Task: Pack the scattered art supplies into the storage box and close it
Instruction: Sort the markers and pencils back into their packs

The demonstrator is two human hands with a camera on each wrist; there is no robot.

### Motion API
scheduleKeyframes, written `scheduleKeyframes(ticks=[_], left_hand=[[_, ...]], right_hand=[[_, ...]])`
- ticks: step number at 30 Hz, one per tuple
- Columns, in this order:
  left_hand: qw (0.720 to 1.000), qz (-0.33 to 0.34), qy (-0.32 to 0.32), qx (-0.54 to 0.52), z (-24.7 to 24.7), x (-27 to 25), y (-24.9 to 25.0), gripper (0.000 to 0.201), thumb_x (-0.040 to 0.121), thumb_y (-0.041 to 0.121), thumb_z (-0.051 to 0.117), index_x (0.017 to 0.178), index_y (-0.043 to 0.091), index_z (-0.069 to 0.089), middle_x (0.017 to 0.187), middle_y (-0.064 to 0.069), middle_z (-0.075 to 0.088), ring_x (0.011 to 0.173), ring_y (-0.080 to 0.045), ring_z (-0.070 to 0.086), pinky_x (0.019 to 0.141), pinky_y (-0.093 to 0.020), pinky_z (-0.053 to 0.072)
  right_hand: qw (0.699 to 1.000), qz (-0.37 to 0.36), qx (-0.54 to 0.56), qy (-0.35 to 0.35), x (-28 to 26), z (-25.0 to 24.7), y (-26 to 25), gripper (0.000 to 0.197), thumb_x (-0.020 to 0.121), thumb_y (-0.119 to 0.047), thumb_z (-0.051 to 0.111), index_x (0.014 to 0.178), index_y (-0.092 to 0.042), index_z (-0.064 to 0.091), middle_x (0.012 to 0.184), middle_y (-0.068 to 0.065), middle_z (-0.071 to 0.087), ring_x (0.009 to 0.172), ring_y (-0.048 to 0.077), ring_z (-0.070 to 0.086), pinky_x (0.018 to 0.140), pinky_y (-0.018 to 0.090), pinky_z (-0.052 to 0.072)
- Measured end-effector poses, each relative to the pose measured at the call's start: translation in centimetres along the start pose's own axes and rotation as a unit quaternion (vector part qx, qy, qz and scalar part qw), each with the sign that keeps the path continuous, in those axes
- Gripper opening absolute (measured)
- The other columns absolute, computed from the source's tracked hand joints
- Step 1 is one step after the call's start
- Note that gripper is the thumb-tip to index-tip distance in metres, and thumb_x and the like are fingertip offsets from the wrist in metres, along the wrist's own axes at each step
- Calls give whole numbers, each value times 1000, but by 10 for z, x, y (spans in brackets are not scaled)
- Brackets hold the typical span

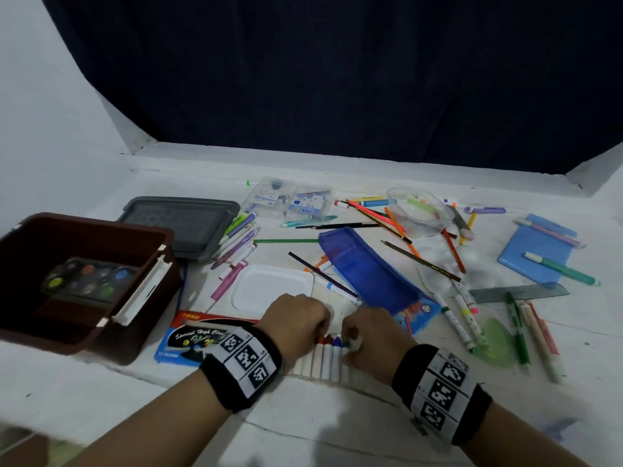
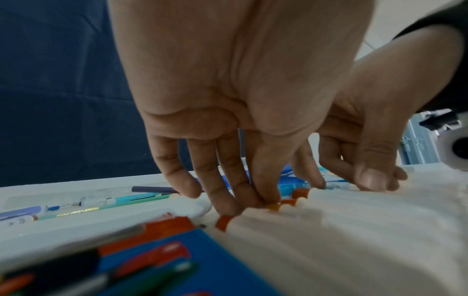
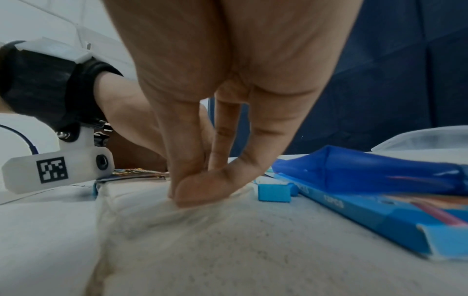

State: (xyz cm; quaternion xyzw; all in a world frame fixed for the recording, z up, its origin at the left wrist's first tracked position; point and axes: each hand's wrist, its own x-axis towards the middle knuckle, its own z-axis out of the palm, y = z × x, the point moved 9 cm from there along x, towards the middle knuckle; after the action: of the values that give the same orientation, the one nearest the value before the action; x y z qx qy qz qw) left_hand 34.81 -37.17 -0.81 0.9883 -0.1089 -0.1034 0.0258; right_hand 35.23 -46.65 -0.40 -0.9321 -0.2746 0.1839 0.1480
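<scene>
- Markers (image 1: pixel 326 357) lie in a white ridged sleeve at the table's near edge, coloured caps pointing away.
- Left hand (image 1: pixel 296 320) pinches a cap end, fingers curled down.
- Right hand (image 1: pixel 369 335) pinches the sleeve's right end; what its fingertips trap is hidden.
- Storage box (image 1: pixel 135 335) sits open at left, a paint palette (image 1: pixel 89 276) inside.
</scene>
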Motion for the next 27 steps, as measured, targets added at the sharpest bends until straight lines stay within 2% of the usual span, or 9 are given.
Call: scheduleKeyframes(ticks=[4, 8, 10, 12, 15, 18, 20, 24, 27], left_hand=[[1000, 2, 0, 24, 2, 0, 3, 14, 93, 14, 52, 94, 24, 63, 100, -2, 66, 95, -26, 61, 73, -30, 34], [1000, 3, 13, -27, 0, -5, -4, 17, 90, 14, 57, 97, 25, 68, 100, 1, 68, 95, -22, 62, 77, -31, 43], [997, 5, 30, -76, -2, -16, -10, 17, 94, 22, 57, 105, 28, 68, 104, 4, 68, 98, -19, 62, 83, -31, 48], [988, 5, 64, -142, -11, -32, -19, 20, 96, 32, 56, 113, 31, 66, 105, 6, 68, 98, -15, 62, 85, -32, 49], [965, 3, 142, -222, -41, -65, -37, 14, 98, 40, 55, 108, 33, 63, 87, 13, 64, 81, -5, 58, 75, -29, 49], [932, -13, 225, -284, -84, -105, -65, 12, 100, 42, 55, 95, 32, 60, 66, 7, 59, 63, -10, 56, 63, -32, 47], [911, -33, 280, -301, -114, -134, -93, 12, 99, 38, 58, 91, 29, 62, 63, 3, 57, 59, -12, 54, 59, -27, 43], [901, -54, 336, -270, -151, -181, -154, 7, 96, 33, 62, 93, 27, 65, 81, 10, 67, 76, -8, 66, 69, -22, 47], [926, -77, 296, -223, -141, -199, -207, 10, 94, 41, 61, 102, 37, 65, 98, 19, 66, 94, -4, 65, 78, -24, 48]], right_hand=[[1000, -4, -3, -16, 2, 2, -1, 19, 82, -28, 75, 95, -21, 63, 96, -7, 58, 87, 7, 52, 75, 17, 38], [999, -28, -3, -21, 4, -3, -3, 23, 80, -27, 76, 85, -27, 54, 88, -10, 54, 83, 7, 49, 67, 14, 34], [999, -35, 3, -23, 6, -3, -1, 24, 80, -29, 76, 85, -30, 52, 87, -11, 57, 79, 4, 52, 68, 13, 36], [999, -40, 26, -10, 9, -5, -2, 19, 81, -32, 74, 88, -32, 56, 88, -11, 61, 79, 3, 58, 72, 14, 44], [993, -51, 99, 37, 16, -17, -14, 11, 87, -34, 68, 95, -32, 61, 88, -12, 63, 79, 3, 62, 77, 20, 54], [981, -92, 137, 105, 26, -35, -41, 3, 90, -33, 65, 91, -32, 62, 82, -10, 65, 73, 6, 64, 74, 24, 56], [973, -116, 145, 141, 37, -45, -62, 4, 90, -32, 65, 87, -31, 62, 78, -11, 64, 70, 7, 63, 71, 26, 54], [968, -155, 118, 160, 71, -51, -110, 2, 90, -32, 63, 89, -30, 62, 78, -11, 61, 72, 7, 59, 71, 29, 51], [972, -172, 73, 141, 106, -39, -145, 11, 92, -33, 60, 100, -26, 62, 87, -9, 59, 83, 10, 54, 76, 26, 43]])
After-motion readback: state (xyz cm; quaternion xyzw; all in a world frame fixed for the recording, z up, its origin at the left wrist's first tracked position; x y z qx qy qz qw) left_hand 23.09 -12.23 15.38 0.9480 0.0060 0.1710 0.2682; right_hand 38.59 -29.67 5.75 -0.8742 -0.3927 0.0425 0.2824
